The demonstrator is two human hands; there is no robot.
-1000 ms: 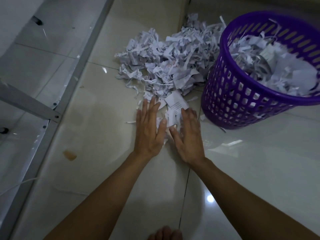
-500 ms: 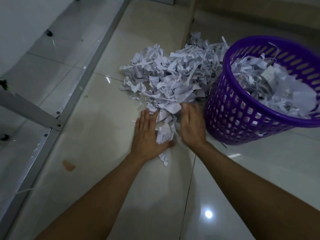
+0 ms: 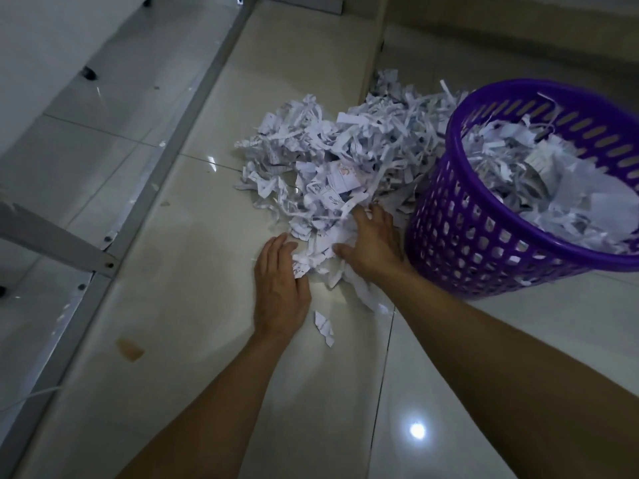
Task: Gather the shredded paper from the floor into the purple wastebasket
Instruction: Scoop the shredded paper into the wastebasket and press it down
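One heap of shredded paper (image 3: pixel 345 160) lies on the tiled floor (image 3: pixel 193 271), pressed against the near side of the single purple wastebasket (image 3: pixel 484 243), which already holds paper. Two hands work its near edge: the left hand (image 3: pixel 280 288) lies flat with fingers straight, touching loose strips, while the right hand (image 3: pixel 373 243) spreads over them, fingers slightly bent. One stray scrap (image 3: pixel 324 328) sits just behind.

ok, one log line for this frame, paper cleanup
phase: gathering | left hand: flat beside pile | right hand: on shredded paper | purple wastebasket: upright, part-filled
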